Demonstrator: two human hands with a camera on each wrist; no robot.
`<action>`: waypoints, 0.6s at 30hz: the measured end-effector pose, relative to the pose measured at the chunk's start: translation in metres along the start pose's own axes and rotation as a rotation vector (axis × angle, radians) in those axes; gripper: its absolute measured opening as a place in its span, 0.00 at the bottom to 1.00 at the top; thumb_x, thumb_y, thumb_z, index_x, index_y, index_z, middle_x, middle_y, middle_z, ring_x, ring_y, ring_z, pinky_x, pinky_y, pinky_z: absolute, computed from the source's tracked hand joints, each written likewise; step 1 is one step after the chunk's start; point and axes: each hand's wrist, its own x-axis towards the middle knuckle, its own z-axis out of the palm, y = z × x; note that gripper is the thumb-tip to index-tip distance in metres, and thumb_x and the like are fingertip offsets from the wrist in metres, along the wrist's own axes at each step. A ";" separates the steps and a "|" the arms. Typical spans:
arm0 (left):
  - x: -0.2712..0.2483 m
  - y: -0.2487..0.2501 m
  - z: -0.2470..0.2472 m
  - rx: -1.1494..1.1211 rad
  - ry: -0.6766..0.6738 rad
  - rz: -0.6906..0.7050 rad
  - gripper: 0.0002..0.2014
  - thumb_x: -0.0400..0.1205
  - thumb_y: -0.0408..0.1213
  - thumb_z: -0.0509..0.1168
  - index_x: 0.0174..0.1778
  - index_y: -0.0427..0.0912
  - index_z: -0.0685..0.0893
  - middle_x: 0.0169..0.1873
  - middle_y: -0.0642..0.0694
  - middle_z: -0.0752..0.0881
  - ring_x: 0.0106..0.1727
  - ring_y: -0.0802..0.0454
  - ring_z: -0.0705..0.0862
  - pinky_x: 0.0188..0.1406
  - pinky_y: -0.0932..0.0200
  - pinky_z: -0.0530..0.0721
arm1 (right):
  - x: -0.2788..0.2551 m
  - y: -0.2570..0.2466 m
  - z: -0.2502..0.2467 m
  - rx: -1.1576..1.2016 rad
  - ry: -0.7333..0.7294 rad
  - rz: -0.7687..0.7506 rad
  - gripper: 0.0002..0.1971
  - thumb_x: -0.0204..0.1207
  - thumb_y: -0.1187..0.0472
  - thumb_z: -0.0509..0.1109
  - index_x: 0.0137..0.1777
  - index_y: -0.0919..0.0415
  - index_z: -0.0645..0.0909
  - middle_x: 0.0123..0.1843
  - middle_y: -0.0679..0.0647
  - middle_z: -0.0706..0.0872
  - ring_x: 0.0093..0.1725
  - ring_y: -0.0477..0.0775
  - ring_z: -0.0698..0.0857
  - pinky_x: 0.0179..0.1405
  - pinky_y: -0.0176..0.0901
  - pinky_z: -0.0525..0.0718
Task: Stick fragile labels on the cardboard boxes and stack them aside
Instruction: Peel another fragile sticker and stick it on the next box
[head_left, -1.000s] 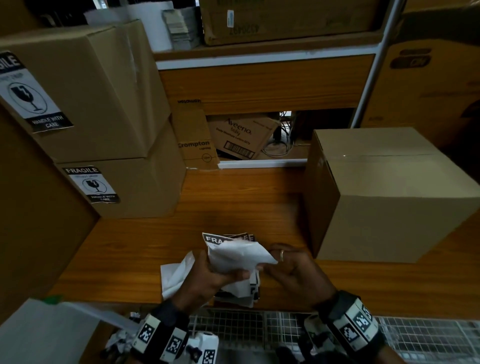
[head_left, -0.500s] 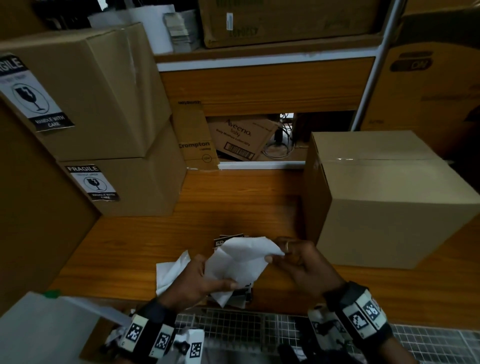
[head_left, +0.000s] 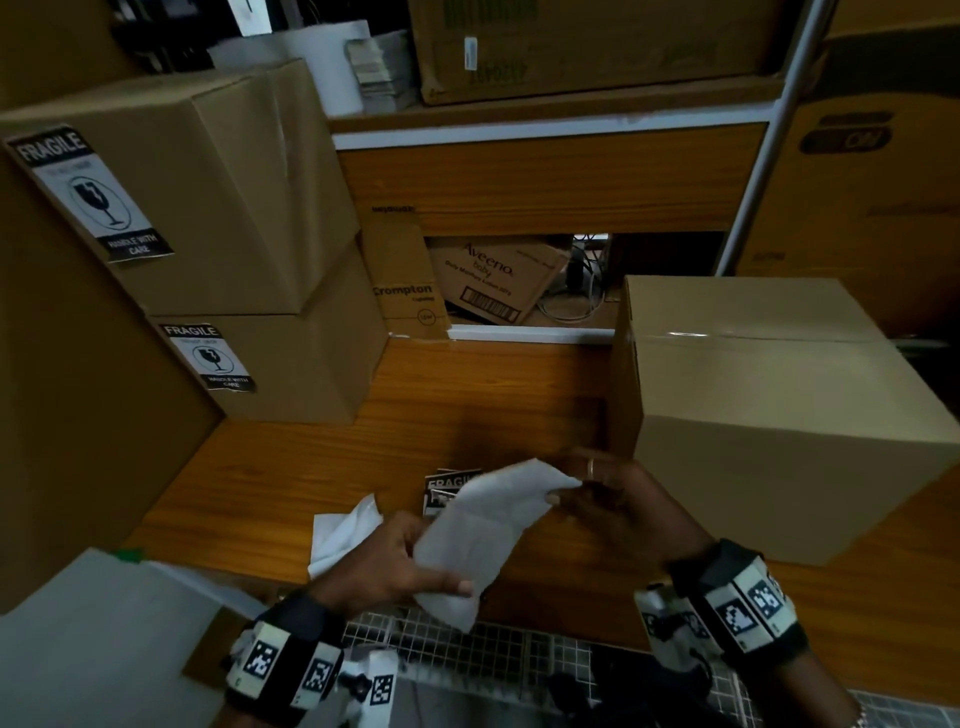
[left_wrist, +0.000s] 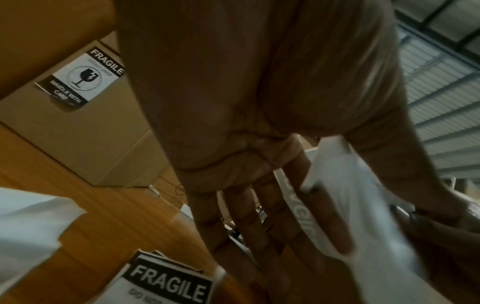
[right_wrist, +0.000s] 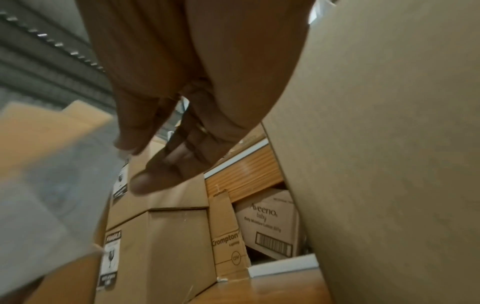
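Over the front of the wooden table both hands hold one white label sheet (head_left: 480, 530), its blank side up. My left hand (head_left: 395, 564) pinches its lower end between thumb and fingers. My right hand (head_left: 597, 499) pinches its upper right corner. Under the sheet a small pile of fragile labels (head_left: 441, 486) lies on the table; the left wrist view shows this pile of labels (left_wrist: 166, 286) too. An unlabelled cardboard box (head_left: 769, 415) stands just right of my right hand. Two labelled boxes (head_left: 218, 208) are stacked at the left.
A loose white backing paper (head_left: 340, 535) lies left of my left hand. Behind the table an opening holds Crompton and Aveeno cartons (head_left: 498, 278). A shelf above carries a large carton (head_left: 587, 47). A wire grid (head_left: 519, 654) runs below the table's front edge.
The hands have drawn apart, pulling the white sheet out longer between them. The left hand moved down and towards me, the right stayed by the box. More of the label pile is covered.
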 end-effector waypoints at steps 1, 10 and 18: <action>0.001 0.010 0.006 0.016 0.024 0.063 0.09 0.75 0.35 0.80 0.37 0.51 0.88 0.32 0.54 0.90 0.35 0.61 0.89 0.32 0.69 0.81 | 0.000 0.001 -0.001 0.008 -0.007 -0.021 0.07 0.85 0.59 0.72 0.58 0.59 0.89 0.55 0.48 0.90 0.56 0.52 0.90 0.55 0.61 0.89; 0.014 0.026 0.037 -0.111 0.326 0.266 0.08 0.82 0.24 0.70 0.53 0.38 0.92 0.47 0.43 0.94 0.48 0.56 0.94 0.46 0.62 0.90 | -0.017 0.019 0.001 0.113 -0.002 -0.097 0.11 0.82 0.58 0.72 0.61 0.60 0.88 0.66 0.47 0.88 0.69 0.47 0.86 0.64 0.41 0.87; 0.006 0.020 0.057 -0.076 0.505 0.237 0.06 0.81 0.31 0.74 0.40 0.43 0.95 0.28 0.51 0.90 0.31 0.52 0.89 0.33 0.49 0.88 | -0.040 0.007 -0.014 0.075 -0.188 0.126 0.33 0.64 0.49 0.88 0.62 0.31 0.71 0.58 0.18 0.79 0.59 0.09 0.73 0.58 0.11 0.71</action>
